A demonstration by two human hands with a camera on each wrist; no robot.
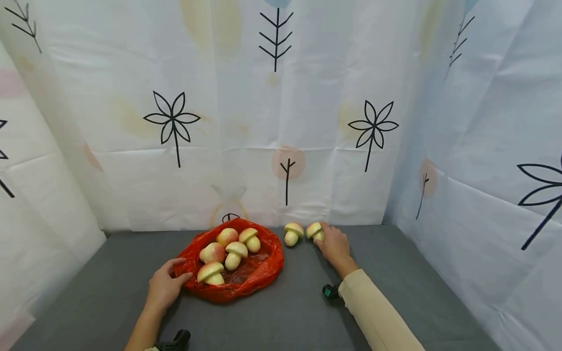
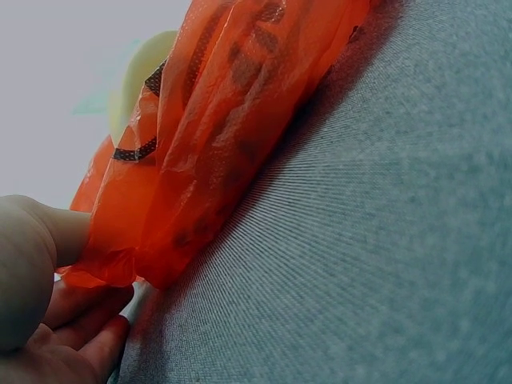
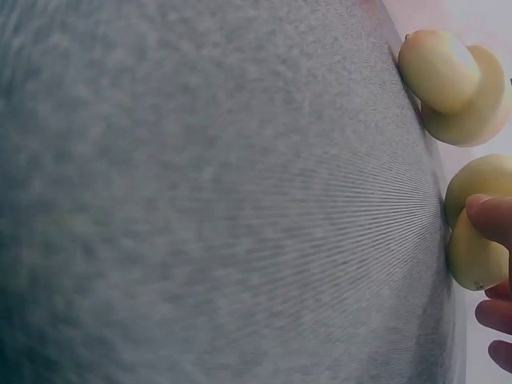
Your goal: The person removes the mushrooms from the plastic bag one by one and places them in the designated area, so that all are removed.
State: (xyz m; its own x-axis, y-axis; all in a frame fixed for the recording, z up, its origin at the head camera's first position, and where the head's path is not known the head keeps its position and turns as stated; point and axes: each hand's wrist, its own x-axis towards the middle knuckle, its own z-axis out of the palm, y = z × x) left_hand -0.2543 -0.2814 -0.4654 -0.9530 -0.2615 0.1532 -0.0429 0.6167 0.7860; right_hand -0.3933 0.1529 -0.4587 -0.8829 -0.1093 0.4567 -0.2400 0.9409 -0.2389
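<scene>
Looks like a small screened-off booth (image 1: pixel 465 263) around a grey desk (image 1: pixel 272 324), closed in at the back and on both sides by pale fabric sheets (image 1: pixel 246 107). Printed with black line flowers (image 1: pixel 172 118), twigs (image 1: pixel 276 44) and pastel blots (image 1: pixel 212 29) (closer to a shower curtain than a wall), and creased along fold lines. Shows a woven, cloth-like desk surface in both wrist views. Hard to place as part of a home, an office or a lab, with the room beyond the sheets hidden.
</scene>
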